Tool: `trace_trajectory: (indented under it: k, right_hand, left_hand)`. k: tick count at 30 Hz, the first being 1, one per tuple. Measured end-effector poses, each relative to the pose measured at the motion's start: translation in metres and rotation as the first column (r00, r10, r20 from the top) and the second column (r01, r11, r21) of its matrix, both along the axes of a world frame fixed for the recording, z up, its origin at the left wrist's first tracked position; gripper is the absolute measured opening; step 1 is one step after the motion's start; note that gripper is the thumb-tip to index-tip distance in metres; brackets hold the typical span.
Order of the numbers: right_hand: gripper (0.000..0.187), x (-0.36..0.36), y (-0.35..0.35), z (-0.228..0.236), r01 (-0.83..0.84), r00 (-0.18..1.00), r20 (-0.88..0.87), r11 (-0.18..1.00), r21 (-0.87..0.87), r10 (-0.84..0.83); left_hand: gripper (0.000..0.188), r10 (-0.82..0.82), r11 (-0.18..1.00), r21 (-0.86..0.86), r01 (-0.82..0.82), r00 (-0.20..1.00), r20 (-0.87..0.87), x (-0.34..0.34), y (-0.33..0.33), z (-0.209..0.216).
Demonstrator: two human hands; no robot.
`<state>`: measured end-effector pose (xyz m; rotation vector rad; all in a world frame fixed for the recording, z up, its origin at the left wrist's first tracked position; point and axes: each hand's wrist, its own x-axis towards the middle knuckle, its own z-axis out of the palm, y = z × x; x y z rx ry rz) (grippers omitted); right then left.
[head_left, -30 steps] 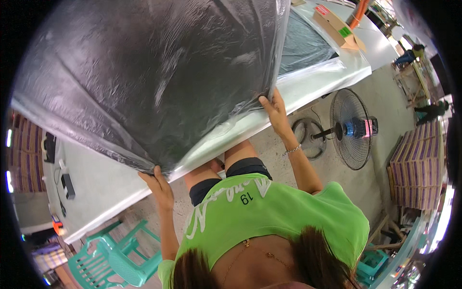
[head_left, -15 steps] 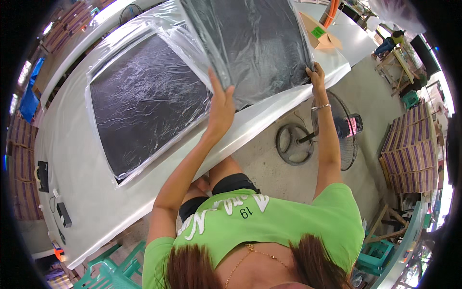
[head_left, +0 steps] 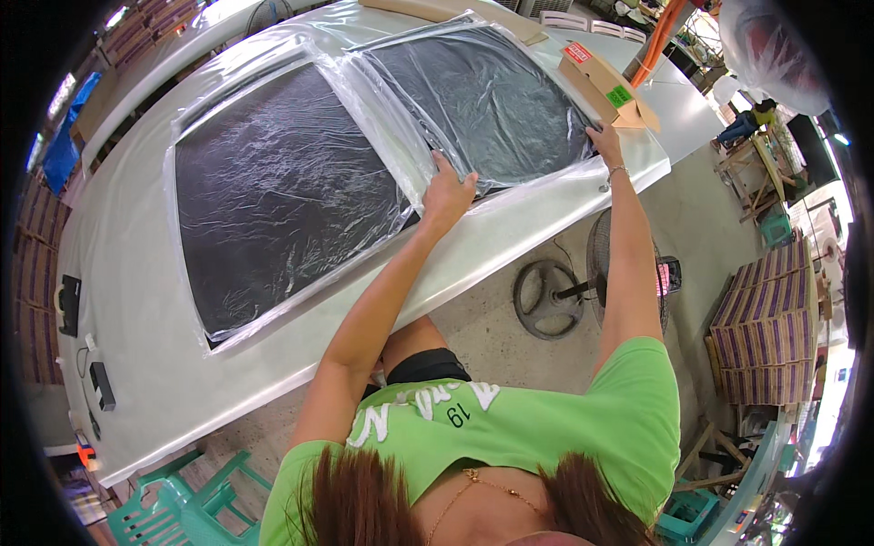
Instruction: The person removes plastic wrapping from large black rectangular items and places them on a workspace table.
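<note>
A dark flat panel wrapped in clear plastic film (head_left: 487, 105) lies on the white-covered table. My left hand (head_left: 447, 194) is at its near left corner, thumb and fingers closed on the wrapped edge. At the near right corner, my right hand (head_left: 604, 147) grips the edge between thumb and fingers. The undersides of my fingertips are hidden. Beside this panel, to the left, a second dark panel in clear film (head_left: 287, 196) lies flat, its wrap crinkled and touching the first one's wrap.
An open cardboard box (head_left: 601, 86) stands past the right panel. Below the table's right edge is a black pedestal fan (head_left: 555, 296). Striped stacked cartons (head_left: 765, 328) stand at the right, a green plastic chair (head_left: 187, 505) at lower left. A small black device (head_left: 102, 387) lies on the table's left.
The right panel has gone from raised and tilted to lying on the table beside the other panel. Both hands moved with it, keeping to its near corners. The cardboard box is more exposed.
</note>
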<state>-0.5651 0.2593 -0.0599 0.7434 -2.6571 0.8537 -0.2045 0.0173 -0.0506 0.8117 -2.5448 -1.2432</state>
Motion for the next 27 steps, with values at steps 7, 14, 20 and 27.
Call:
trace_trajectory:
  k: [7, 14, 20, 27]
  right_hand:
    - [0.037, 0.016, -0.051, -0.033, 0.188, 0.881, -0.428, 0.979, -0.074, -0.202]
    - [0.025, 0.21, -0.132, 0.005, -0.2, 0.961, -0.242, 0.944, -0.263, 0.136]
    - [0.025, 0.389, -0.151, 0.021, -0.49, 0.859, -0.059, 0.783, -0.382, 0.509]
    - [0.03, 0.431, -0.156, 0.002, -0.188, 0.806, 0.34, 0.755, -0.628, 0.484]
  left_hand:
    - [0.094, -0.025, 1.0, -0.005, 0.025, 1.0, 0.016, 0.007, 0.001, 0.011]
    - [0.073, -0.467, 0.881, -0.151, 0.448, 0.874, -0.136, 0.115, 0.015, 0.058]
    - [0.052, -0.324, 0.944, 0.001, 0.331, 0.925, -0.197, 0.255, -0.047, 0.098]
    - [0.043, 0.1, 0.994, 0.051, -0.094, 0.987, -0.124, 0.349, -0.088, 0.072]
